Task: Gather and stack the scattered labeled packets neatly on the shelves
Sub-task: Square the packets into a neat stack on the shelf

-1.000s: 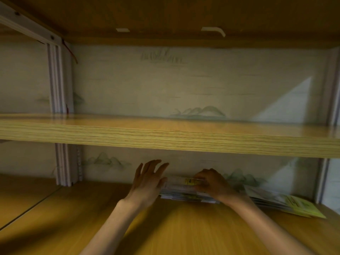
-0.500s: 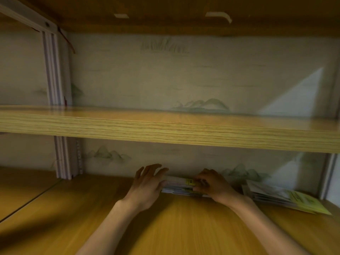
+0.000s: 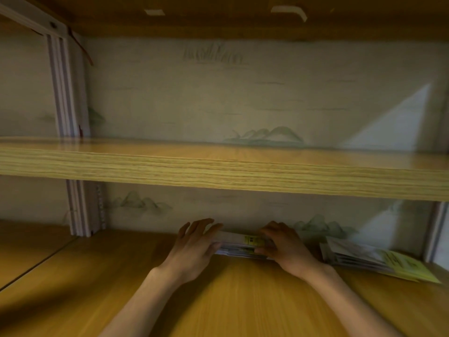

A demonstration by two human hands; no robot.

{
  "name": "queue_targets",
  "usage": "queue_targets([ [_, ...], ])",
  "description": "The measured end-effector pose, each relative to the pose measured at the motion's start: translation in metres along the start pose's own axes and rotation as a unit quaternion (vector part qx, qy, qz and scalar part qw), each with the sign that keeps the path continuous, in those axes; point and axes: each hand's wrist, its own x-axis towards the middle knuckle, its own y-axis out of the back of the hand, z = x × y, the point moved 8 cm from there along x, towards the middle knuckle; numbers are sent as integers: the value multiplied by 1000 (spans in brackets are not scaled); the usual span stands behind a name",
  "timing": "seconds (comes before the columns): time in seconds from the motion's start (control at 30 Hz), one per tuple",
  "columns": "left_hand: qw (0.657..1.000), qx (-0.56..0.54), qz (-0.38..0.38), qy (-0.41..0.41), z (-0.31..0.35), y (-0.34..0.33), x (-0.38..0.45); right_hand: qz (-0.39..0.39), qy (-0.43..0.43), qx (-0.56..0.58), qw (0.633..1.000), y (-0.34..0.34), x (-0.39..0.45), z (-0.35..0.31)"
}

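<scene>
Hands are working a stack of packets (image 3: 239,246) at the back of a wooden lower shelf (image 3: 218,295), seen from the head camera looking forward and slightly down into a shelving unit. The left hand (image 3: 194,246) is lying against the stack's left end, its fingers (image 3: 199,226) straight and spread, the thumb touching the stack's front corner; it is released, pressing rather than gripping. The right hand (image 3: 283,248) is grasping the stack's right end, fingers curled over the top and thumb tucked against the front edge. The stack is sitting flat on the lower shelf, close to the back wall (image 3: 243,93), with a yellow label (image 3: 252,240) showing on top between the two hands and another yellow patch on the front edge just below it. A second stack (image 3: 359,257) is lying on the same shelf to the right, apart from the right hand, its packets fanned and uneven, with a yellow sheet (image 3: 408,266) sticking out at its near right corner. An upper shelf (image 3: 218,171) is crossing the whole view above the hands. A white upright (image 3: 70,132) is running down the left side behind both shelves, and the pale back wall is carrying faint green hill drawings. The picture is somewhat blurred, so the label print cannot be read.
</scene>
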Motion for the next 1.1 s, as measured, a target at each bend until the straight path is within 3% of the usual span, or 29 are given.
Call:
queue_targets([
  [0.27, 999, -32, 31, -14, 7, 17, -5, 77, 4, -14, 997, 17, -14, -13],
  [0.4, 993, -60, 96, -25, 17, 41, -7, 84, 7, 7, 996, 38, -24, -29],
  [0.53, 986, -88, 140, -27, 19, 56, -9, 70, 21, -40, 996, 61, -41, -40],
  [0.63, 986, -90, 133, -38, 23, 57, -10, 81, 17, -62, 995, 63, -54, -37],
  [0.83, 986, -99, 122, -50, 31, 55, -12, 133, -28, 23, 990, 50, -62, -13],
  [1.1, 989, -91, 110, -37, 28, 48, -13, 151, -58, 31, 986, 49, -67, 2],
])
